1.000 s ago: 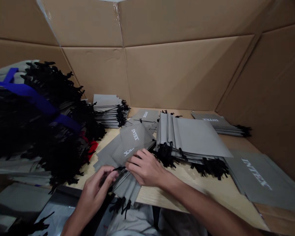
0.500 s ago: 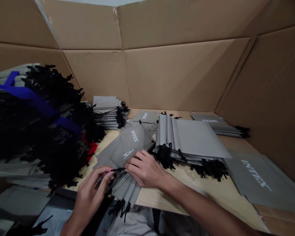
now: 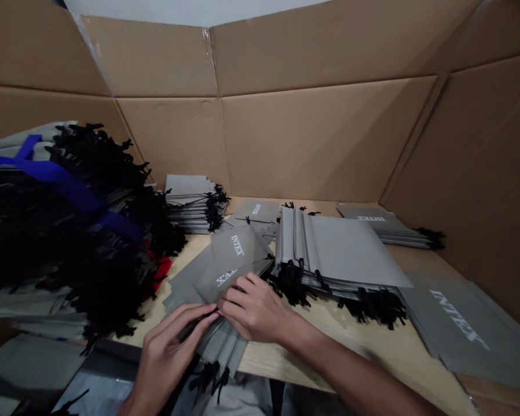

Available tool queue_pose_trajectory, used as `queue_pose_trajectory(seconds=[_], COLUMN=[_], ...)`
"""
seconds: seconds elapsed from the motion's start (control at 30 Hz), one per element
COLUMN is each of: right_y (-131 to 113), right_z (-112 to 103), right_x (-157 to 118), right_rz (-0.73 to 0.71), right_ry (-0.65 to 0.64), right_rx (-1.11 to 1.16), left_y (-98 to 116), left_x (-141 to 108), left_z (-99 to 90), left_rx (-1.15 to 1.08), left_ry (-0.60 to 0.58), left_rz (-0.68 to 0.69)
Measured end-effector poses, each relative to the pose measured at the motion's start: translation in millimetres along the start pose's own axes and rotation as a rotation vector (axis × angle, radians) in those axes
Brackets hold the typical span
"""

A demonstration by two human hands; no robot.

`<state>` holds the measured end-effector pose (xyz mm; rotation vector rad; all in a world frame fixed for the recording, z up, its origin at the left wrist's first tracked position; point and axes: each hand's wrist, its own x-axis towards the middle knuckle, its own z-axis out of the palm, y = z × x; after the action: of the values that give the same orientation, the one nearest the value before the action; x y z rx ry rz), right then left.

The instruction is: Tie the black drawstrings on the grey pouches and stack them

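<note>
My left hand (image 3: 171, 344) is closed, its thumb and fingers pinching a black cord (image 3: 216, 310) at the edge of a grey pouch. Right against its fingertips, my right hand (image 3: 255, 309) is closed on the same cord, above the grey pouches. Beneath both hands, several grey pouches (image 3: 225, 346) hang over the table's front edge, black cord ends dangling. Behind them lie fanned grey pouches (image 3: 238, 245) with white INTEX lettering. The fingers cover most of the cord.
A tall heap of black-corded pouches (image 3: 108, 271) with a blue strap (image 3: 65, 179) stands left. Grey stacks sit at the back (image 3: 186, 188), right of centre (image 3: 342, 248) and far right (image 3: 459, 323). Cardboard walls (image 3: 320, 138) surround the table (image 3: 281, 358).
My left hand has moved right, up to my right hand, and the stretch of black cord between them is now nearly hidden. The whole view has shifted slightly.
</note>
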<state>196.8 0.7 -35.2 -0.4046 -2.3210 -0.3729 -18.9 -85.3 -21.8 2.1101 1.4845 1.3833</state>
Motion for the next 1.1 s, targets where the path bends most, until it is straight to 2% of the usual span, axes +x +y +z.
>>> queue_pose_trajectory(seconds=[0.23,0.4,0.6,0.8,0.97,1.1], right_y=[5.7,4.9,3.2,0.5,-0.7,-3.1], right_z=[3.7,3.6,-1.1,-3.6,1.6,1.6], right_x=[-6.8,-6.3,-3.1,-1.7,-2.7,-5.5], right_rz=[-0.143,-0.143,-0.097,-0.007,-0.106,-0.153], right_ry=[-0.080,-0.061,-0.100,-0.048,-0.066,-0.091], right_rx=[-0.006,0.009,-0.001,-0.020,-0.019,0.013], left_y=[-3.8,-2.4,-1.8,-9.5,-11.6,-5.5], left_x=[2.0,8.1,9.9,4.8,3.0,6.8], left_z=[-3.6,-6.0,-7.7,-5.6,-5.5,-6.6], left_rx=[-0.078,-0.159,-0.141,-0.110,-0.171,-0.294], left_ry=[-0.004,0.015,0.009,0.013,-0.025,-0.105], left_rz=[-0.146,-0.244,-0.301,-0.295,-0.294,-0.336])
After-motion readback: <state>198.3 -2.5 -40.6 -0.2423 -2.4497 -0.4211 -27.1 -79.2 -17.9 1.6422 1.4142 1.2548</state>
